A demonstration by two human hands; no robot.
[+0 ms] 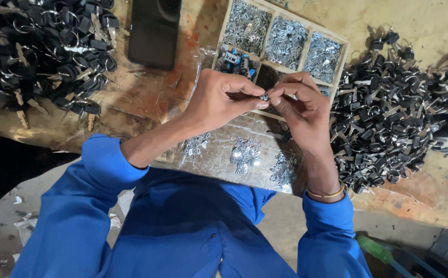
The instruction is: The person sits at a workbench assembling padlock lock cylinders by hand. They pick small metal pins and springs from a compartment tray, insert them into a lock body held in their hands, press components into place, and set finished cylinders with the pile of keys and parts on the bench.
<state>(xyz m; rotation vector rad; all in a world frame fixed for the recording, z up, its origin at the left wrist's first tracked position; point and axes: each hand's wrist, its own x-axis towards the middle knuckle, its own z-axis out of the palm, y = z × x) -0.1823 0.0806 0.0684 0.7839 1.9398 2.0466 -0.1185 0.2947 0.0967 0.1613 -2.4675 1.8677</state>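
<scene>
Both hands meet just in front of the wooden tray [343,62]. The left hand [219,100] and right hand [301,108] pinch one small metal part [264,97] between thumb and fingers, clenched on it from either side. Heaps of black keys [388,128] lie right of the tray, more keys [44,46] and a dark phone [154,31] to its left. The step looks best done with a firm fingertip grip, held over the tray so a dropped part lands there.
</scene>
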